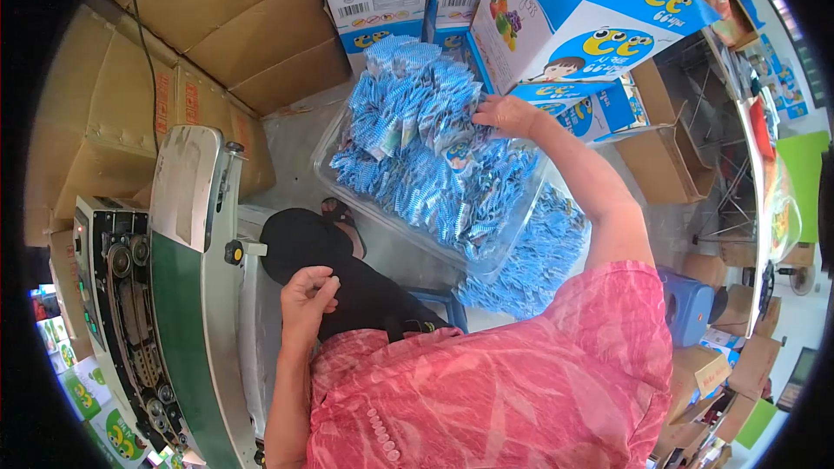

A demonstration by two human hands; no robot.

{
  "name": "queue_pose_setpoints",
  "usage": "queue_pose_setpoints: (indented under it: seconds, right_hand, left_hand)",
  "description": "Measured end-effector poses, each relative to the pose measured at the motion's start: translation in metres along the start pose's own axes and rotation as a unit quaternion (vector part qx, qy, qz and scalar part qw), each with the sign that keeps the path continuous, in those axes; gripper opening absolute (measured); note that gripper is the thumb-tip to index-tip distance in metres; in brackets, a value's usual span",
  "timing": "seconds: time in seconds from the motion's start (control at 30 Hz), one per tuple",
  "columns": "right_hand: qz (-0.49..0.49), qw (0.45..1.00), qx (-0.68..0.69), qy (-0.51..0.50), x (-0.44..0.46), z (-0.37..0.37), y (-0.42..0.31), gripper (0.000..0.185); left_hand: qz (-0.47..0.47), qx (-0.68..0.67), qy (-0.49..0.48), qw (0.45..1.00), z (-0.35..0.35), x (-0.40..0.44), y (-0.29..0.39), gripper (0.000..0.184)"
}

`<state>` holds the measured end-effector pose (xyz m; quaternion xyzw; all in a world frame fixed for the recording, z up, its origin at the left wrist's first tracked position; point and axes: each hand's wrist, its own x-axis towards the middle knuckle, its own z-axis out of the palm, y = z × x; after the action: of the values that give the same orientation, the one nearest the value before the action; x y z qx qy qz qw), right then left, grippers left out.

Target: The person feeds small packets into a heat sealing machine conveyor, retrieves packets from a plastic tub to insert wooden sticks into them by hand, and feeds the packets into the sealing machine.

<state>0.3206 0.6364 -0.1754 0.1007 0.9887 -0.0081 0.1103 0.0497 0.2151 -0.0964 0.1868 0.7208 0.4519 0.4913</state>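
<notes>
Blue-and-white patterned packets point(417, 182) are heaped in a clear plastic bin point(382, 213) in front of me. At the heap's upper right edge, my right hand point(506, 115) touches the packets with its fingers bent together; what lies under the fingertips is hidden. My left hand point(307, 293) is held up over my dark-clothed leg, near the machine, with fingers curled and thumb against the fingers. Anything within that curl is too small to tell. A second heap of blue packets point(530, 260) lies beside the bin, lower right.
A machine with a green belt point(180, 295) stands at my left. Brown cartons point(208, 17) rise behind it. Printed white-and-blue boxes point(539, 9) stand behind the bin. On the right are a blue stool point(686, 308), an open brown carton point(665, 156) and a white-edged table point(757, 234).
</notes>
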Motion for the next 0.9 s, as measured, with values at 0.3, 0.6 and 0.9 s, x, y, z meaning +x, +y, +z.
queue_pose_setpoints:
  seconds: [0.3,0.6,0.9]
  right_hand:
    - [0.114,0.968,0.218,0.042,-0.015,-0.129,-0.041,0.045]
    - [-0.178,0.946,0.27,0.013,0.09,-0.281,-0.211,0.05]
    - [-0.345,0.882,0.27,0.175,0.197,-0.373,-0.283,0.062]
  left_hand:
    - [0.334,0.269,-0.015,0.903,0.022,0.015,0.026,0.046]
    - [0.368,0.104,0.009,0.924,0.034,0.02,0.109,0.106]
    - [0.472,-0.152,0.165,0.853,-0.086,0.01,0.14,0.09]
